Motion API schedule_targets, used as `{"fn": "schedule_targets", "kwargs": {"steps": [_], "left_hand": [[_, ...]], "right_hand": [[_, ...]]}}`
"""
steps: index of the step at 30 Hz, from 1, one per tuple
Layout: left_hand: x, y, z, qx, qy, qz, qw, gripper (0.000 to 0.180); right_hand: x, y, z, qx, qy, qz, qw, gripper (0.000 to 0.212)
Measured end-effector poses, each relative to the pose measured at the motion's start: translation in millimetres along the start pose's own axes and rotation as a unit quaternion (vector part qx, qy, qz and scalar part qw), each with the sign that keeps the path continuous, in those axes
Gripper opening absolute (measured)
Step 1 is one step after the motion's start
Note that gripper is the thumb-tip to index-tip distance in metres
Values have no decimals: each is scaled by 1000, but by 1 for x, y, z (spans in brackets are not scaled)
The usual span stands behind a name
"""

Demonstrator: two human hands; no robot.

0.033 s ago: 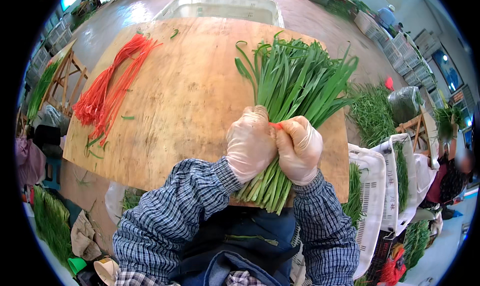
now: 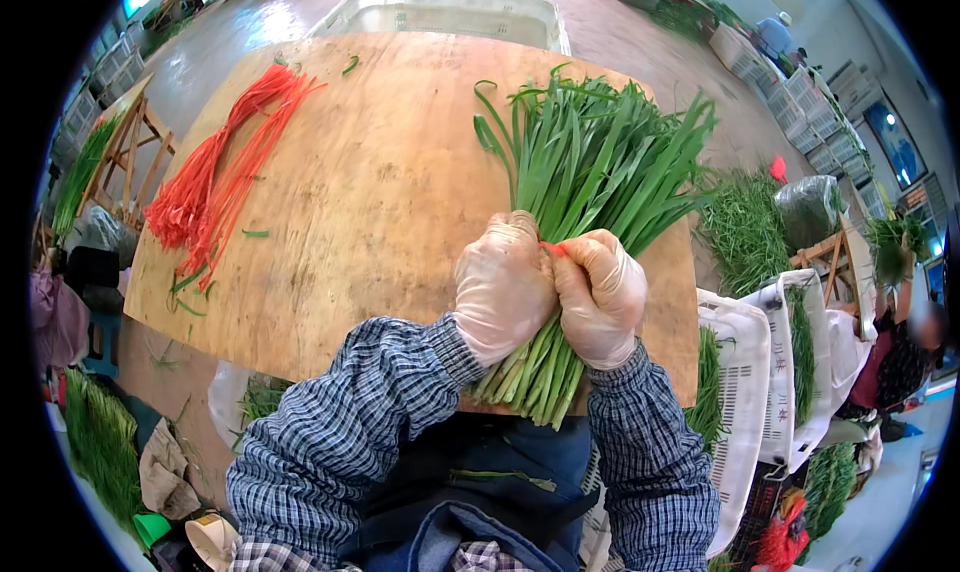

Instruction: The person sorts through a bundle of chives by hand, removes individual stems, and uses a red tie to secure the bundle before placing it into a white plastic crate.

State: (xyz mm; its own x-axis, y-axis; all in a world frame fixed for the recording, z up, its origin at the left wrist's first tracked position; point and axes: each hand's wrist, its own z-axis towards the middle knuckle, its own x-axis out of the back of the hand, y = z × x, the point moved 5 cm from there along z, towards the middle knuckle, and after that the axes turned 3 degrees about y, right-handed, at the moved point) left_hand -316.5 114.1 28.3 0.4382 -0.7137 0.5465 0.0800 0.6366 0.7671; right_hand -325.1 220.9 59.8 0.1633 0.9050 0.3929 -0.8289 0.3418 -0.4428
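Observation:
A thick bunch of garlic chives (image 2: 590,162) lies on the wooden tabletop (image 2: 390,172), leaves fanned toward the far right and pale stems (image 2: 535,377) at the near edge. Across its middle runs a red plastic tie (image 2: 549,248), mostly covered by my fingers. My left hand (image 2: 507,287), in a whitish glove, is closed in a fist at the tie's left end. Gloved alike, my right hand (image 2: 602,297) pinches the tie from the right. The two fists almost touch over the stems. A pile of loose red ties (image 2: 215,177) rests at the table's left.
Beyond the table's far edge stands a white plastic crate (image 2: 440,17). More white crates (image 2: 735,392) with chives are close on my right. Loose chives (image 2: 745,227) are heaped on the floor there, and another person (image 2: 890,362) is at the far right. Green scraps (image 2: 255,234) dot the tabletop.

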Motion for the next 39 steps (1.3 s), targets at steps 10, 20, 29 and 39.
{"fn": "schedule_targets", "kwargs": {"steps": [10,20,29,39], "left_hand": [[16,-58,8,89,29,-208,974,13],[17,-75,8,347,-42,-400,847,13],[6,-79,6,363,-5,-458,812,11],[11,-69,3,308,6,-405,861,14]], "right_hand": [[-45,14,16,-119,-193,-79,971,7],[-57,8,20,-77,-282,-220,931,9],[-61,3,20,-46,-285,-264,920,8],[-62,4,19,-55,-293,-290,909,10]]}}
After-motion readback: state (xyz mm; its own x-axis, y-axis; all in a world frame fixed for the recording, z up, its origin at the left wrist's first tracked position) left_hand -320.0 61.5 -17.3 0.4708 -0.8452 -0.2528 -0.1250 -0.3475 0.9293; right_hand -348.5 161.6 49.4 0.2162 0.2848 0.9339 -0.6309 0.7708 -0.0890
